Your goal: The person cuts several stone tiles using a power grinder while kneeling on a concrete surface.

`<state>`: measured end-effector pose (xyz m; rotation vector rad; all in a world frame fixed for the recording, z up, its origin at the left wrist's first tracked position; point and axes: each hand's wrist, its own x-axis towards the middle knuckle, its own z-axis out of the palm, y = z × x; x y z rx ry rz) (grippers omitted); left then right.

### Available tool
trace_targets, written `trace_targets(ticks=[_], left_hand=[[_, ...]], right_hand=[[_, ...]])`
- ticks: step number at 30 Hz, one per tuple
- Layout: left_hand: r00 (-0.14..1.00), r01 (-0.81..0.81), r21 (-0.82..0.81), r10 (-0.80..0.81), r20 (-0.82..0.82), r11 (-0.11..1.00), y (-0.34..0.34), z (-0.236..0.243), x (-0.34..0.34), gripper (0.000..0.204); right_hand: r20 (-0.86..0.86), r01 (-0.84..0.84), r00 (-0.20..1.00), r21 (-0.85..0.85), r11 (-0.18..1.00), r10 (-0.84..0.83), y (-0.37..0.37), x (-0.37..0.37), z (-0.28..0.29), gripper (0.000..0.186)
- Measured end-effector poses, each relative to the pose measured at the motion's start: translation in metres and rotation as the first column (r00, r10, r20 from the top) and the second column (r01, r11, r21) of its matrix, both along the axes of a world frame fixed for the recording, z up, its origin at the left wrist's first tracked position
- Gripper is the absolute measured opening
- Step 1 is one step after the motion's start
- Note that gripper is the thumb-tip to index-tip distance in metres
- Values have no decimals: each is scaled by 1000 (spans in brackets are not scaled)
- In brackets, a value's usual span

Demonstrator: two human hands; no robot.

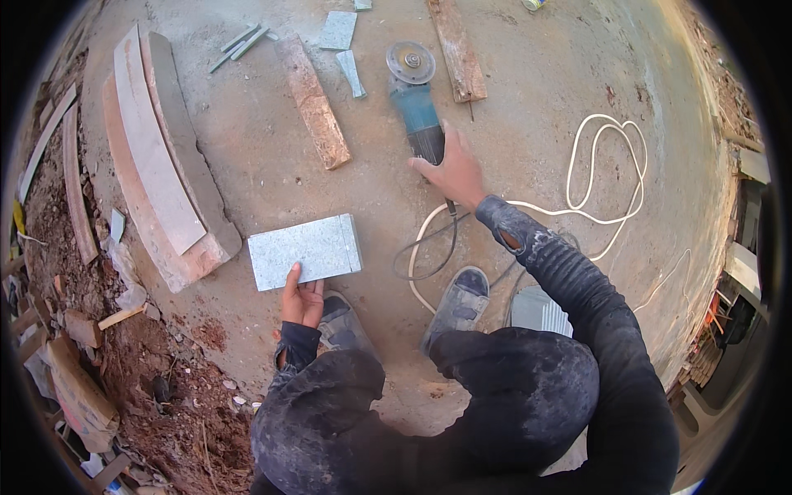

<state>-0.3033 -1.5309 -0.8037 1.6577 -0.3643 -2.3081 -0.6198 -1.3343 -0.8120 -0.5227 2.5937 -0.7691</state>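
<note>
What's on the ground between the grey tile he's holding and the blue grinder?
Mostly bare concrete, seen in the head view. Between the grey tile under the left hand and the grinder gripped by the right hand, only a reddish stone strip lies near.

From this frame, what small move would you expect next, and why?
Probably lifting the angle grinder toward the grey tile. The right hand already grips its handle while it lies on the concrete, and the left hand steadies the tile's near edge.
</note>
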Motion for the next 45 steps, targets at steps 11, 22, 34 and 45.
trace_targets(ticks=[11, 22, 34, 45], left_hand=[[971, -185, -16, 180, -159, 983, 0, -33, -17, 34], [998, 4, 54, -7, 55, 999, -8, -19, -14, 38], [988, -78, 172, 54, 143, 982, -15, -22, -4, 42], [183, 931, -307, -478, 859, -196, -4, 56, -15, 77]], right_hand=[[-62, 91, 994, 32, 995, -89, -13, 2, -13, 85], [-150, 153, 977, -22, 988, -154, -10, 5, -30, 78], [-126, 160, 979, -2, 987, -159, -14, 4, -33, 76], [-125, 179, 974, -83, 980, -188, -14, 4, -42, 79]])
